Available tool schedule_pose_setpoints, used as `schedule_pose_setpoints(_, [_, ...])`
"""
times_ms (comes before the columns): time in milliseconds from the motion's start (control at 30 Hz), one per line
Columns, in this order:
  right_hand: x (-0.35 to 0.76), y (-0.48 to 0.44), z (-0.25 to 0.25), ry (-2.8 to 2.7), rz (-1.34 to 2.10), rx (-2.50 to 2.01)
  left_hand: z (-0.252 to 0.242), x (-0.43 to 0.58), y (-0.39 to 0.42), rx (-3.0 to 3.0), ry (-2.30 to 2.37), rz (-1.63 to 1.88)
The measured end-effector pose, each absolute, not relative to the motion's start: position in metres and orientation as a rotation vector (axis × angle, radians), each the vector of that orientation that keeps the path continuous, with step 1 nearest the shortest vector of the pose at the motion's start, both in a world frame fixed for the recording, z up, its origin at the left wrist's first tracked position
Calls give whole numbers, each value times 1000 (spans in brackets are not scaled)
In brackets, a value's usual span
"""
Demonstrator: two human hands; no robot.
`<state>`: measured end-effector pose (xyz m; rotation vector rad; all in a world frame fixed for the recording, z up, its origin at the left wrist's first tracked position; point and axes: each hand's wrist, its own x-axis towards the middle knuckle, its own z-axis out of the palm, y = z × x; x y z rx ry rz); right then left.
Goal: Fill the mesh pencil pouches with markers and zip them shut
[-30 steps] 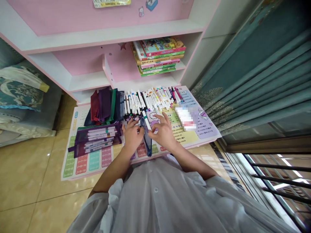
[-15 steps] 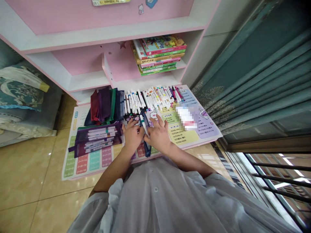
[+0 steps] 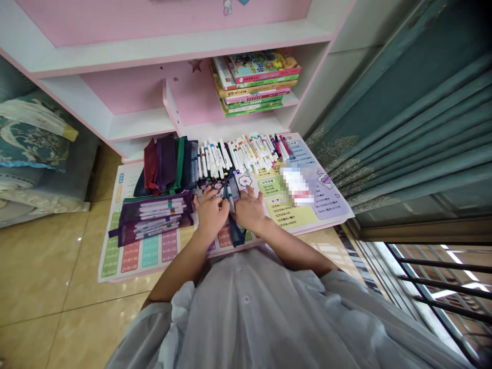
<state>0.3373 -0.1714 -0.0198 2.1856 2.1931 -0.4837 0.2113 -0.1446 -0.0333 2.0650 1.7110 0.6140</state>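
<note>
A narrow dark blue mesh pencil pouch (image 3: 237, 234) lies upright between my hands, near the front edge of the table. My left hand (image 3: 209, 211) pinches its left side with thumb and forefinger, the other fingers spread on the tabletop. On the opposite side, my right hand (image 3: 249, 209) grips the pouch's edge, its fingers stretched forward. A white marker (image 3: 229, 193) with a green band shows between the hands at the pouch; whether it is fully inside is hard to see. Many loose white markers (image 3: 246, 152) lie in a row beyond my hands.
At left lies a purple mesh pouch (image 3: 126, 225) with markers inside. Behind it are stacked red, purple, green and blue pouches (image 3: 165, 164). A blurred white item (image 3: 298, 187) rests at right. Books (image 3: 257, 84) fill part of the pink shelf (image 3: 184, 43) behind.
The marker has moved down between my hands toward the pouch, and less of it shows. The pouch's sides look wider apart. My view has shifted slightly.
</note>
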Motion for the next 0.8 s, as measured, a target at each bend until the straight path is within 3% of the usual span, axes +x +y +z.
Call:
schedule_pose_setpoints(200, [354, -166, -12, 2270, -606, 2386, -32, 212, -145, 2026, 1695, 607])
schedule_pose_setpoints(433, [384, -100, -23, 2316, -441, 2854, -33, 211, -145, 2003, 1696, 622])
schedule_pose_setpoints(800, [371, -23, -27, 2143, -368, 2637, -33, 210, -144, 2019, 1693, 617])
